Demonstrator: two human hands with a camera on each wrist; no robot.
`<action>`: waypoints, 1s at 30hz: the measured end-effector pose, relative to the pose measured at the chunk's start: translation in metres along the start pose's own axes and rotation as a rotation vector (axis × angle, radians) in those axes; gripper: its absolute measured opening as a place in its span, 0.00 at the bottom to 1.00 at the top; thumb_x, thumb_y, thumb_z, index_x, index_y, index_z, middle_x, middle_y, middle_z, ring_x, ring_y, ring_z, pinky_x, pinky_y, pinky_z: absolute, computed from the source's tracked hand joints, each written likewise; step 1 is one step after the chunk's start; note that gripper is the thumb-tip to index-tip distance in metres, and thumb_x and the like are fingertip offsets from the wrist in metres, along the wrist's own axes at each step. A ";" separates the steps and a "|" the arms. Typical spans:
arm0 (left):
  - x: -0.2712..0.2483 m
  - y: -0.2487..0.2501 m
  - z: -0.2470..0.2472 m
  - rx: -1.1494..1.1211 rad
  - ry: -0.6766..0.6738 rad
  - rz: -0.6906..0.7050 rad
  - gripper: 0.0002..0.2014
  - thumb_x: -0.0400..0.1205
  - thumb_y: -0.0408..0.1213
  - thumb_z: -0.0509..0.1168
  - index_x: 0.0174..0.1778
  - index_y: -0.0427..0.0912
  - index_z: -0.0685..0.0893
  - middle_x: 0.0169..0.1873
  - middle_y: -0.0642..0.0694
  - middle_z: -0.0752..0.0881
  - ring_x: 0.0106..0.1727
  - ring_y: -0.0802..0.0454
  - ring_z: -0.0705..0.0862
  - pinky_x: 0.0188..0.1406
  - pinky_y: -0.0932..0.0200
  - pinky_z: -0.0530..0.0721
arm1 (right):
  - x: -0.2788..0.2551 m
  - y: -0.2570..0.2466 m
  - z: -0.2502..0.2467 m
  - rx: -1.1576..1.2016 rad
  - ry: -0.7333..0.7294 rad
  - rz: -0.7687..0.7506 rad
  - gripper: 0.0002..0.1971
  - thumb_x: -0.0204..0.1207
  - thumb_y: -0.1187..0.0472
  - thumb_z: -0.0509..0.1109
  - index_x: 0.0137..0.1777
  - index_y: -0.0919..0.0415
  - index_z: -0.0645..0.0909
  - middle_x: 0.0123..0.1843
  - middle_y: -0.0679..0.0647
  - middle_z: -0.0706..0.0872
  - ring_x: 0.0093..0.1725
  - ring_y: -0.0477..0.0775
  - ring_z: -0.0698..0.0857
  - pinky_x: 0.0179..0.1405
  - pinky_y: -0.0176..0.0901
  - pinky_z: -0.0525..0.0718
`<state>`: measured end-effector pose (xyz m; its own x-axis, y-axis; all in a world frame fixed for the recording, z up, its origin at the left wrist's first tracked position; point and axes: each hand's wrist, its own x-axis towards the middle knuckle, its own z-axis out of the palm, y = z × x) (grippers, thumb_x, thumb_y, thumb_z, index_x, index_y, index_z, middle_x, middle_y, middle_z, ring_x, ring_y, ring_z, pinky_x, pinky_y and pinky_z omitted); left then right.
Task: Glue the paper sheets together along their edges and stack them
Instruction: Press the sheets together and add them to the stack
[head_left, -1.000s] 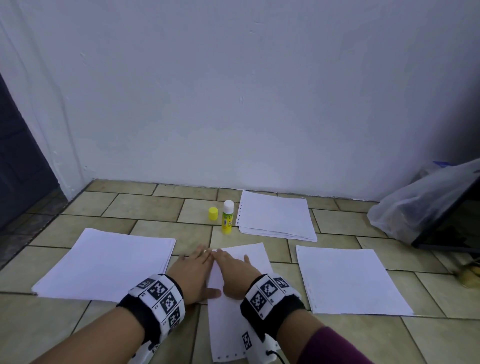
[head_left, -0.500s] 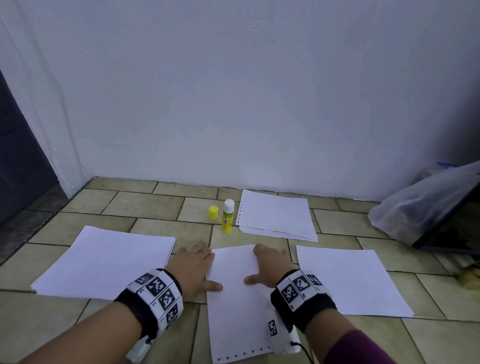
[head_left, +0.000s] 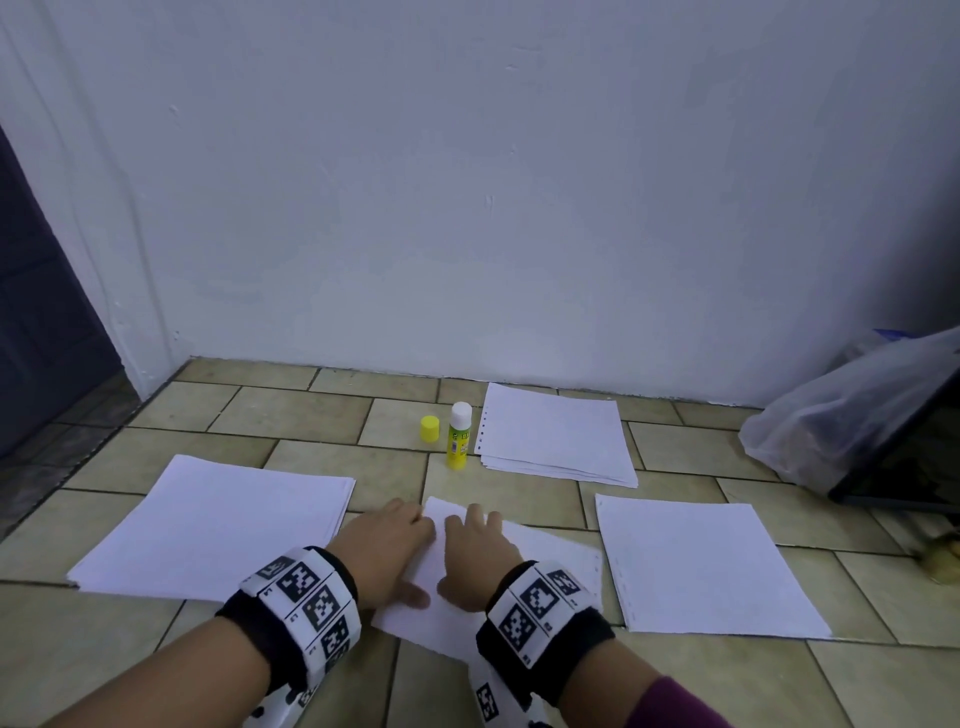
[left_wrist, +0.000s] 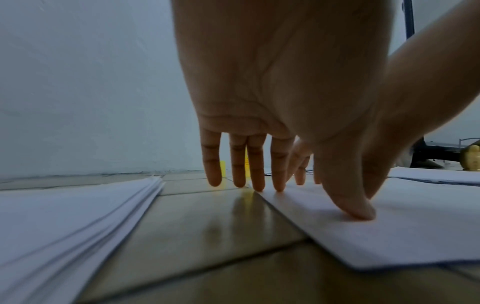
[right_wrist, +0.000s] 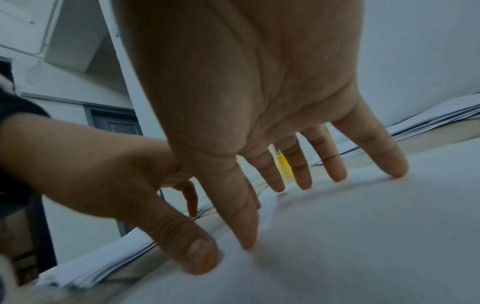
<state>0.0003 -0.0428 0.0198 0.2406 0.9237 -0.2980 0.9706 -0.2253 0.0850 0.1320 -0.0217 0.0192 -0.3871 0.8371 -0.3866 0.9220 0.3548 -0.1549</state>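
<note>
The centre sheet (head_left: 550, 564) lies askew on the tiled floor, one corner pointing away from me. My left hand (head_left: 387, 551) rests at its left edge with straight fingers, the thumb (left_wrist: 355, 209) pressing the paper (left_wrist: 402, 236). Close beside it, my right hand (head_left: 475, 558) lies flat on the sheet; its fingertips (right_wrist: 337, 176) touch the paper (right_wrist: 363, 236). Neither hand holds anything. An uncapped yellow glue stick (head_left: 459, 435) stands beyond the sheet, its yellow cap (head_left: 429, 428) beside it.
A thick paper stack (head_left: 218, 525) lies to the left, a smaller stack (head_left: 556, 434) near the wall, and a sheet with a perforated edge (head_left: 696, 566) to the right. A clear plastic bag (head_left: 841, 415) and a dark panel (head_left: 914, 457) sit at far right.
The centre sheet has turned from lying straight to lying askew. My right hand moved back left across it to beside my left hand, which stayed at the sheet's left edge.
</note>
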 end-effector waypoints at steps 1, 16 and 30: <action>-0.001 -0.002 0.001 0.007 -0.001 -0.034 0.34 0.75 0.60 0.69 0.70 0.44 0.70 0.67 0.46 0.71 0.68 0.49 0.70 0.64 0.55 0.73 | 0.000 -0.004 0.002 -0.014 0.004 -0.018 0.22 0.80 0.61 0.65 0.72 0.63 0.65 0.73 0.61 0.62 0.72 0.64 0.64 0.62 0.58 0.77; 0.002 -0.009 0.015 0.036 -0.217 -0.181 0.51 0.80 0.67 0.55 0.83 0.37 0.35 0.84 0.44 0.36 0.84 0.49 0.34 0.82 0.37 0.47 | 0.020 0.015 -0.009 0.021 -0.123 -0.197 0.34 0.82 0.61 0.55 0.85 0.56 0.42 0.86 0.48 0.45 0.84 0.49 0.54 0.80 0.61 0.34; 0.004 -0.008 0.009 0.110 -0.202 -0.164 0.51 0.79 0.67 0.56 0.84 0.36 0.40 0.85 0.43 0.40 0.84 0.49 0.35 0.82 0.37 0.45 | 0.013 0.104 -0.029 0.050 -0.068 0.112 0.35 0.80 0.45 0.64 0.81 0.57 0.55 0.77 0.55 0.72 0.75 0.58 0.71 0.81 0.59 0.52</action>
<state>-0.0067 -0.0400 0.0096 0.0671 0.8727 -0.4837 0.9894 -0.1207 -0.0804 0.2224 0.0376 0.0248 -0.2818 0.8397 -0.4642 0.9593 0.2383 -0.1514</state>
